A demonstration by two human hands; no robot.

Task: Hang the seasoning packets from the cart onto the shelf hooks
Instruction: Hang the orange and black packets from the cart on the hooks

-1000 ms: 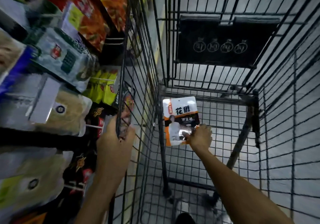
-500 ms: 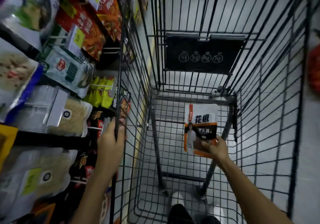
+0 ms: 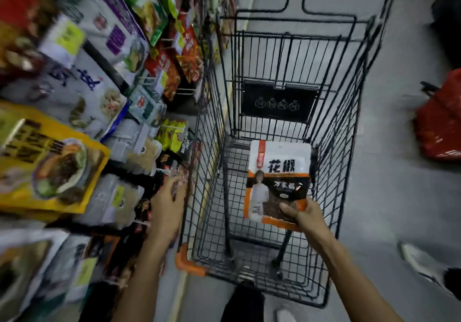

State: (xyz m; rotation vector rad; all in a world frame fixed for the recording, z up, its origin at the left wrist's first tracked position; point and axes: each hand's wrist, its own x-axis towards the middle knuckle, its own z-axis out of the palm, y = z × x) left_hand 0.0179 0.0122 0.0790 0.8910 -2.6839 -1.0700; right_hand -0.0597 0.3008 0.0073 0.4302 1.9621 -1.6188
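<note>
A seasoning packet [image 3: 279,169], white on top with an orange and black lower half, is upright above the wire cart [image 3: 349,147]. My right hand [image 3: 301,215] grips its lower right corner. My left hand [image 3: 168,204] is at the cart's left rim, next to the shelf; its fingers are blurred, so I cannot tell whether they grip the wire. The shelf [image 3: 82,122] on the left is packed with hanging packets, and white hook tips [image 3: 163,170] stick out near my left hand. I see no other packet in the cart's basket.
A black flap [image 3: 279,102] hangs on the cart's far wall. The cart has an orange corner bumper [image 3: 185,261] near me. On the grey floor to the right are a red bag [image 3: 439,127] and a white shoe [image 3: 419,259].
My right hand has lifted the packet up from the bottom of the cart and to the right. The view has pulled back and up. My left hand stays at the cart's left rim.
</note>
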